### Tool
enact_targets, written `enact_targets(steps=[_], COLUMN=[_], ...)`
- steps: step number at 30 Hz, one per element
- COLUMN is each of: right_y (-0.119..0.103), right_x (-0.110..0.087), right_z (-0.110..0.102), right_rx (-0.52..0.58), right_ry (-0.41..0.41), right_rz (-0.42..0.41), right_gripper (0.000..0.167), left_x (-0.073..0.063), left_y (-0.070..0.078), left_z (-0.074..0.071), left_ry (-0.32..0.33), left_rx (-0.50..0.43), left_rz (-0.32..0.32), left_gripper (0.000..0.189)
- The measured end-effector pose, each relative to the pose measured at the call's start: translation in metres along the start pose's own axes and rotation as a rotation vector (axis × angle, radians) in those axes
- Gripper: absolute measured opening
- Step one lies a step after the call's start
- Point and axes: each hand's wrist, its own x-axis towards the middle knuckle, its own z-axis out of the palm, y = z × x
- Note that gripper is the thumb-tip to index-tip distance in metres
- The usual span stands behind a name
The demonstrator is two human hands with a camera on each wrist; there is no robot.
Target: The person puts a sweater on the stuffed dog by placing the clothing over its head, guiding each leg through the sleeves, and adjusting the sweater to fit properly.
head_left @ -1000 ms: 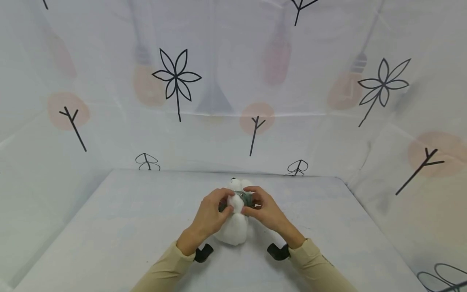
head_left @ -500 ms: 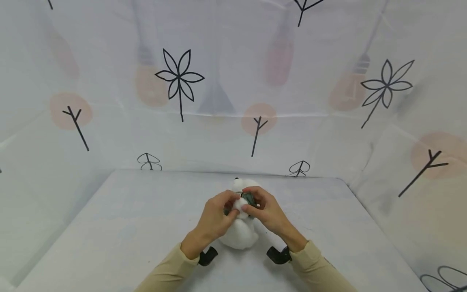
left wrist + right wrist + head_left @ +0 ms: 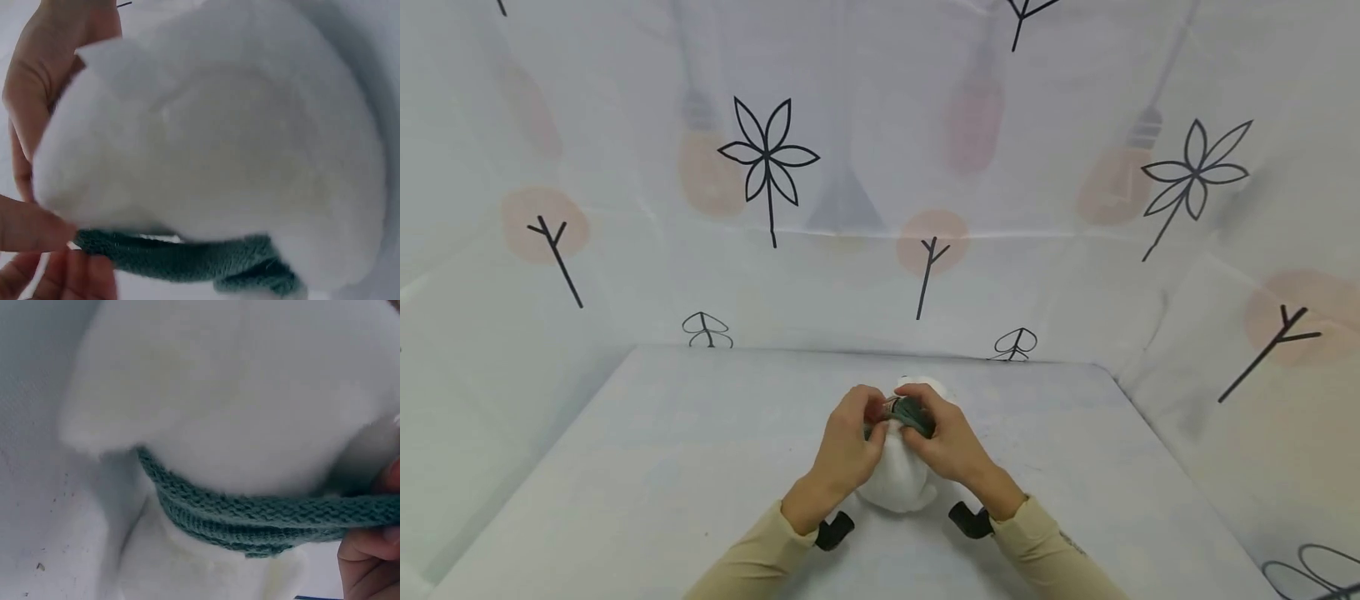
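A white plush animal [image 3: 895, 479] sits on the table between both hands, its head partly hidden behind them in the head view. Round its neck runs a dark green knitted scarf [image 3: 250, 512], also seen as a green band [image 3: 175, 256] in the left wrist view. My left hand [image 3: 848, 437] pinches one side of the scarf at the front of the neck. On the other side my right hand [image 3: 946, 429] pinches the scarf [image 3: 916, 415] between thumb and fingers. A pale tag-like bit shows between the fingertips, too small to make out.
The table [image 3: 662, 467] has a white cover. Behind and at both sides hangs a printed cloth [image 3: 850, 283] with line-drawn flowers and twigs. Black wrist mounts [image 3: 972, 521] sit below the sleeves.
The plush's head has tilted back and to the right, and less of it shows. My left hand has shifted slightly right, nearer the right hand; both still hold the scarf.
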Motion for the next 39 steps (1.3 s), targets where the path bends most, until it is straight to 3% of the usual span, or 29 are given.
enact_targets(steps=[4, 7, 13, 19, 23, 28, 34, 39], right_y=[0.008, 0.009, 0.01, 0.012, 0.014, 0.015, 0.013, 0.011], right_x=[0.0, -0.001, -0.002, -0.002, -0.001, -0.001, 0.001, -0.001], right_z=[0.001, 0.001, -0.001, -0.007, -0.009, -0.008, -0.006, -0.005], right_rx=[0.005, -0.006, -0.119, -0.286, -0.251, -0.148, -0.07, -0.081], right_ry=[-0.01, -0.029, -0.088, -0.009, 0.005, -0.024, -0.056, -0.045], right_rz=[0.007, 0.012, -0.102, -0.233, -0.268, -0.27, -0.288, -0.292], right_gripper=[0.049, 0.049, 0.051, 0.065, 0.066, 0.071, 0.074, 0.076], left_x=[-0.001, -0.002, -0.004, -0.005, -0.006, -0.007, -0.006, -0.004], left_y=[-0.003, -0.004, -0.005, 0.001, 0.001, -0.004, -0.007, -0.009], left_z=[-0.003, -0.003, 0.0, 0.0, 0.003, 0.003, 0.0, -0.002], left_ry=[-0.095, -0.145, -0.124, -0.195, -0.16, -0.087, -0.161, -0.169], left_rx=[0.059, 0.043, -0.027, -0.084, -0.012, 0.044, -0.044, -0.085], left_rz=[-0.102, -0.129, -0.102, -0.075, -0.058, 0.011, 0.053, 0.049], left_gripper=[0.045, 0.045, 0.041, 0.045, 0.048, 0.065, 0.085, 0.08])
